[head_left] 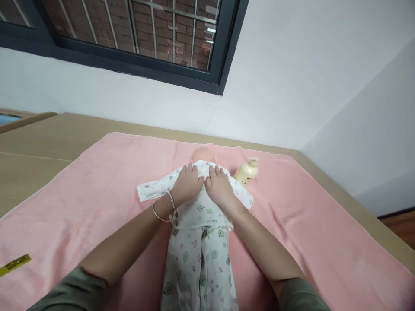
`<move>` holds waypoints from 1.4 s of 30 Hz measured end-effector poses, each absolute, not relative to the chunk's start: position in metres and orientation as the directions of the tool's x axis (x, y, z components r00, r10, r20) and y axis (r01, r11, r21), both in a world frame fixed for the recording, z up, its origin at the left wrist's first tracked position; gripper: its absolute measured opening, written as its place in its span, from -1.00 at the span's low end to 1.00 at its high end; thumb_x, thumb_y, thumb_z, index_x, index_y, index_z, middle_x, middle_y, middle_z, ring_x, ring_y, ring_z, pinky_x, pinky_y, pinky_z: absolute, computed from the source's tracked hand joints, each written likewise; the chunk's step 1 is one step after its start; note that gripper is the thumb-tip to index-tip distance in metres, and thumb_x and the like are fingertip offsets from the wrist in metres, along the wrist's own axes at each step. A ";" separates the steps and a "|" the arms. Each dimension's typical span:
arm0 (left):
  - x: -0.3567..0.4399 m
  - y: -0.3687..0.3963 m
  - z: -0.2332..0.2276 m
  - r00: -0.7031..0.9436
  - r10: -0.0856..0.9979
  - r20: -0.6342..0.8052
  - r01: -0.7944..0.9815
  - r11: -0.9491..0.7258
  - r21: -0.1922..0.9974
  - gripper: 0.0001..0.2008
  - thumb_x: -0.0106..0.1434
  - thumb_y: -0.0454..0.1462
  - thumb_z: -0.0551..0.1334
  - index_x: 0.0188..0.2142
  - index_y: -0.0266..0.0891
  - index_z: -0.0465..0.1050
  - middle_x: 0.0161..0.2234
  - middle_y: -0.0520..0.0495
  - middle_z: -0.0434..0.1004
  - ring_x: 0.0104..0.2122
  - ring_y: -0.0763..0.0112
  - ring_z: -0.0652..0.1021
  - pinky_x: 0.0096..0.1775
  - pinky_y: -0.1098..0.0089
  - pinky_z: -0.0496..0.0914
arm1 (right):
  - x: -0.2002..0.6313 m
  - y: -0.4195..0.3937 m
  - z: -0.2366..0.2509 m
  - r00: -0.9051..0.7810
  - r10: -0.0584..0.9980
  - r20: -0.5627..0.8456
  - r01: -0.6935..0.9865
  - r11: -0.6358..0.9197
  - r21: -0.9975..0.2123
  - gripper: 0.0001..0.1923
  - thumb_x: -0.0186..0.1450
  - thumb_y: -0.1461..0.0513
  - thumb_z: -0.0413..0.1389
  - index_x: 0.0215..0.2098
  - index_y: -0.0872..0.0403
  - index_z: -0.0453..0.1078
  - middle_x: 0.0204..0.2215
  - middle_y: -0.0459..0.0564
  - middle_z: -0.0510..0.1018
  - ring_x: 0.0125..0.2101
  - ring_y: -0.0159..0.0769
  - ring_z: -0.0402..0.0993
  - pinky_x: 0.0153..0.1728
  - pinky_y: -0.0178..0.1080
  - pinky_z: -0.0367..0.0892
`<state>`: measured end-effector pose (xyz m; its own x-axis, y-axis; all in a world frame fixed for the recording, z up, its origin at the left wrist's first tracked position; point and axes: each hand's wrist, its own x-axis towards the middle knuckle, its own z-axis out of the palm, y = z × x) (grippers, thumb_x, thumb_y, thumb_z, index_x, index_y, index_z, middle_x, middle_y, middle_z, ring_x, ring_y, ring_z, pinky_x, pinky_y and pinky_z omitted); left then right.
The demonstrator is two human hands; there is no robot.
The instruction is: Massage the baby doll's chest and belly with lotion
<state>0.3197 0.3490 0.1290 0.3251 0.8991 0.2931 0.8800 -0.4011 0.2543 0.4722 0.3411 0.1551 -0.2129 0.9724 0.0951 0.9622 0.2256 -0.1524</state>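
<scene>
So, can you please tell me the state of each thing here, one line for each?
doll: lying flat on the towel, dressed in printed clothes.
left hand: open, palm down on the doll's chest.
right hand: open, palm down on the chest beside it.
lotion bottle: lying on its side, pump on.
pink towel: spread flat over the table.
window: shut.

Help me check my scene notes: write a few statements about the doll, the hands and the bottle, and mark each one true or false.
1. Both hands, left hand and right hand, lie flat on the chest of the baby doll in white printed clothes. True.
2. The cream-yellow pump bottle stands upright. False: it lies on its side beside the doll.
3. The doll lies on a pink towel. True.
4. Thin metal bangles circle the right wrist. False: they are on the left wrist.
</scene>
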 end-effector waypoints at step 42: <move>0.333 0.346 0.117 0.144 0.906 0.397 0.932 -0.259 0.253 -0.53 0.43 -0.20 -0.04 0.23 -0.36 0.30 0.17 -0.40 0.42 0.22 -0.10 0.35 0.21 -0.05 0.23 | 0.483 0.358 0.151 -0.270 0.944 0.191 0.897 0.319 -0.307 -0.50 0.54 0.16 -0.11 0.32 0.27 0.26 0.27 0.25 0.34 0.30 -0.05 0.18 0.30 -0.10 0.06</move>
